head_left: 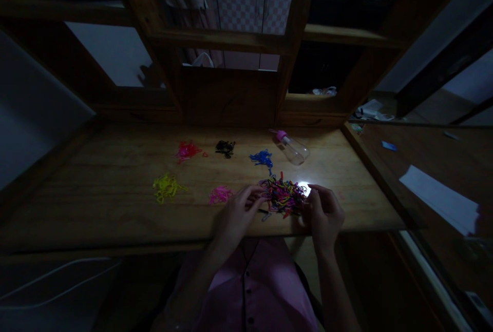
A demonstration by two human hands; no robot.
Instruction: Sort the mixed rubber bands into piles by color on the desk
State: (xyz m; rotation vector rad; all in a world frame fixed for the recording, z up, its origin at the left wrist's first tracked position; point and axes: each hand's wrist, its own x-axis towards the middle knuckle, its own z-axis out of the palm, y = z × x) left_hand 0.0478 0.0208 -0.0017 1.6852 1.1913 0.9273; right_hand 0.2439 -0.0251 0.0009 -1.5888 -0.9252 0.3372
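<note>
A mixed pile of small coloured rubber bands (282,196) lies on the wooden desk (115,203) in front of me. My left hand (236,214) rests at the pile's left edge with its fingers reaching into the bands. My right hand (323,211) sits at the pile's right edge, fingers curled and pinched together over the bands; what they hold is too small to see. Sorted little heaps lie farther out: yellow (165,187), pink (220,194), red (187,150), black (225,148) and blue (262,158).
A clear plastic bottle with a pink cap (292,148) lies on its side behind the pile. Wooden shelving (231,39) rises along the back of the desk. White paper (439,198) lies on a surface at the right. The room is dark.
</note>
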